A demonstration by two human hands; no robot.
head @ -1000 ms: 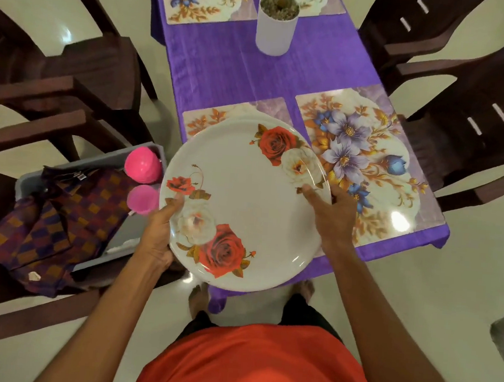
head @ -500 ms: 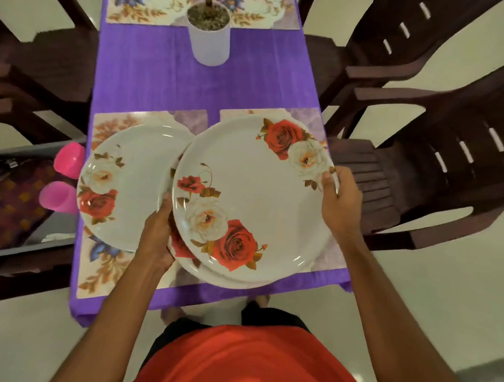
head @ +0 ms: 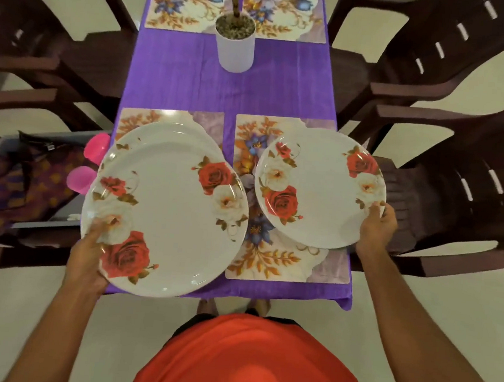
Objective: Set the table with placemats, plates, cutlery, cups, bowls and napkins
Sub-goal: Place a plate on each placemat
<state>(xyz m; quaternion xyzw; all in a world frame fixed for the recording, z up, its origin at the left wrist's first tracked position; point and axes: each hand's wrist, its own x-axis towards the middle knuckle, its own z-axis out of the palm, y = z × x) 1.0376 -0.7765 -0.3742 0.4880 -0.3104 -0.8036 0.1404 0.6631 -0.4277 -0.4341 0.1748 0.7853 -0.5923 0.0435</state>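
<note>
- Head view: the right hand (head: 376, 227) pinches the near-right rim of the right plate (head: 320, 187), thumb on top. The left hand (head: 88, 256) grips the near-left rim of the left plate (head: 166, 223), thumb over its rose print.
- The right plate hangs over the right placemat (head: 269, 261), nearer than the white plant pot (head: 235, 47) and to its right, off towards the mat's outer edge.
- To seat it well, I would bring it back towards the pot's line until it is centred on the mat, lower it level, and release only once it lies flat.
- The left plate is held by one rim, so it is best kept level meanwhile.
- I cannot tell whether the right plate touches its mat.
- A further plate rim (head: 171, 128) shows beyond the left plate; whether it lies on the left placemat (head: 136, 118) or is stacked in the hand is unclear.
- The fingers under both plates are hidden.
- Left of the pot, a tray (head: 49, 220) holds pink cups (head: 97, 148) and checked cloth (head: 19, 178), partly covered. No cutlery or bowls can be made out.
</note>
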